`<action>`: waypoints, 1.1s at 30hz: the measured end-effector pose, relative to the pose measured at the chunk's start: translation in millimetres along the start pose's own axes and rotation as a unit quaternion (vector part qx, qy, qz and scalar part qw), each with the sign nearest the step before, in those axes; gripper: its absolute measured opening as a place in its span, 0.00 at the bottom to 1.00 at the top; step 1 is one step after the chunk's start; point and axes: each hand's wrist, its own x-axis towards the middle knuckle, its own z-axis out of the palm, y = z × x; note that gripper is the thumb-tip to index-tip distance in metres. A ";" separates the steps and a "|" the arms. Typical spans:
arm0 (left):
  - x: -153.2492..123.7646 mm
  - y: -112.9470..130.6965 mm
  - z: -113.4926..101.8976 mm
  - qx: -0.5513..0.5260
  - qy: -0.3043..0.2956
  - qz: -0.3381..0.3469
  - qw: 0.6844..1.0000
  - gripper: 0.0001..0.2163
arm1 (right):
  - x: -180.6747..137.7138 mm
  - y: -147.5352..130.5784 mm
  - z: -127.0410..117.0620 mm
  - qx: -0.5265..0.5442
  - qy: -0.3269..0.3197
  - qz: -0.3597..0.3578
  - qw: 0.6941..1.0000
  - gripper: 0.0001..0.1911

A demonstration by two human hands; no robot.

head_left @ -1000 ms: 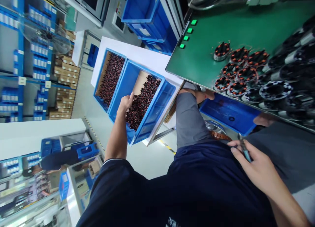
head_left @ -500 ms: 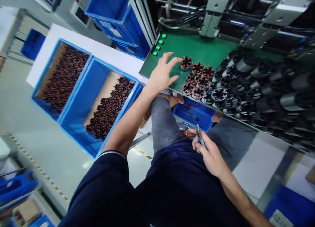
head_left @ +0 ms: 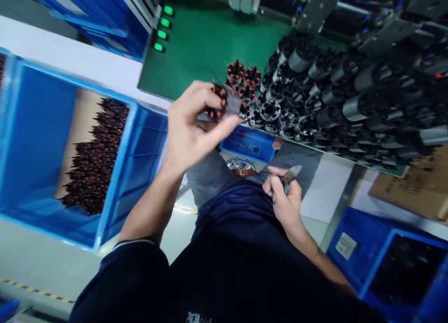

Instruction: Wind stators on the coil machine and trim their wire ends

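Observation:
My left hand (head_left: 191, 122) is raised in front of the green bench (head_left: 203, 43) and pinches a round wound stator (head_left: 220, 103) with orange coils. My right hand (head_left: 284, 197) rests near my lap, closed around small cutters (head_left: 291, 174) whose tip points up and right. More orange-coiled stators (head_left: 245, 80) stand in a cluster on the bench just beyond the held one. A blue bin (head_left: 115, 141) to my left holds several dark wound parts (head_left: 94, 159) on a cardboard sheet.
Rows of black and silver cylindrical parts (head_left: 332, 89) fill the right of the bench. Green lit buttons (head_left: 163, 29) line its left edge. A small blue tray (head_left: 250, 143) sits under the bench edge, another blue bin (head_left: 395, 262) at lower right, a cardboard box (head_left: 416, 187) beside it.
My left hand went from the blue bin up to the bench, reached for the stator cluster and now holds one stator lifted off it. My right hand kept hold of the cutters.

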 end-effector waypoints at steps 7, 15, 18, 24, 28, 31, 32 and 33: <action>-49.0 101.3 12.7 -0.097 -0.044 -0.038 0.994 0.12 | 25.6 -58.9 36.4 -0.024 -0.001 -0.113 0.993 0.20; -58.7 97.1 4.3 -0.071 -0.107 -0.034 0.991 0.14 | 30.2 -68.7 36.0 0.012 -0.083 -0.128 0.988 0.13; -61.9 95.7 6.0 -0.052 -0.107 -0.034 0.992 0.15 | 32.5 -74.3 28.0 0.019 -0.112 -0.112 0.987 0.10; -67.1 79.4 4.6 0.113 -0.075 0.057 0.989 0.10 | 46.2 -86.9 1.3 -0.005 -0.228 0.056 0.972 0.14; -67.9 70.6 7.4 0.063 -0.034 0.025 0.997 0.13 | 47.9 -83.0 -8.7 0.143 -0.285 0.130 0.939 0.18; -73.1 69.0 16.9 -0.088 0.016 -0.059 0.994 0.16 | 44.4 -83.2 -10.4 0.219 -0.280 0.143 0.924 0.18; -76.3 70.0 21.3 -0.139 0.025 -0.096 0.985 0.17 | 43.3 -84.0 -10.2 0.213 -0.270 0.143 0.928 0.18; -80.0 71.9 26.1 -0.186 0.034 -0.136 0.972 0.18 | 42.5 -84.9 -9.8 0.194 -0.256 0.140 0.937 0.18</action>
